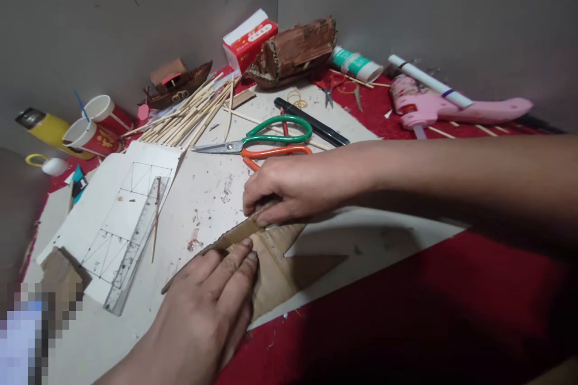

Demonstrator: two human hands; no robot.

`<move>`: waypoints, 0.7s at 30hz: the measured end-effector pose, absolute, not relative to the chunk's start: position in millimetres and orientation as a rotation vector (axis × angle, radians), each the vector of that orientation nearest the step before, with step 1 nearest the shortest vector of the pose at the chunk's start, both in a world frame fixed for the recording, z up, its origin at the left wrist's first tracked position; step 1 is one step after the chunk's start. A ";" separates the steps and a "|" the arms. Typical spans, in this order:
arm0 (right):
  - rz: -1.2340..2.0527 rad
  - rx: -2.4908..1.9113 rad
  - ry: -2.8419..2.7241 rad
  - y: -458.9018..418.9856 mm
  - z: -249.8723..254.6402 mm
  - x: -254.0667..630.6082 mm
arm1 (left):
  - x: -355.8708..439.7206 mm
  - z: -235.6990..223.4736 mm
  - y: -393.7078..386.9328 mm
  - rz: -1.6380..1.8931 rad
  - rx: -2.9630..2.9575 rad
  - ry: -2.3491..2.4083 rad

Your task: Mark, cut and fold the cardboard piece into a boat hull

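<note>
Both hands are on a brown cardboard piece with pointed ends and a raised cardboard strip along its far edge. My left hand presses on it with fingers together, closed over the near part; the thumb is hidden. Farther along, my right hand has its fingers curled and its thumb pressed to the strip. Just beyond the right hand lie scissors with green and orange handles, and a black marker.
At left, a clear ruler rests on a paper with drawn lines. Behind are wooden sticks, paper cups, a yellow bottle and brown model boats. A pink glue gun lies at right on the red cloth.
</note>
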State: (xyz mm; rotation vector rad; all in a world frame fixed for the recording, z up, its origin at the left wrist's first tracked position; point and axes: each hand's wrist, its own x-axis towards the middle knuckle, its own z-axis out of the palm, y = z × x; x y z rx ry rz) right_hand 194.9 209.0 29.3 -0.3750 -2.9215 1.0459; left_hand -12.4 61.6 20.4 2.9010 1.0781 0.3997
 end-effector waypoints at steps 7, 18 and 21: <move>1.114 -0.405 -2.871 211.5 34.3 197.0 | -12.3 37.7 92.4 0.556 2.638 1.422; 0.672 -0.311 -2.973 206.8 29.9 192.8 | -3.0 29.6 111.4 0.350 2.400 1.440; 0.659 -0.328 -3.028 203.8 27.7 190.1 | -2.5 30.1 111.6 0.362 2.440 1.395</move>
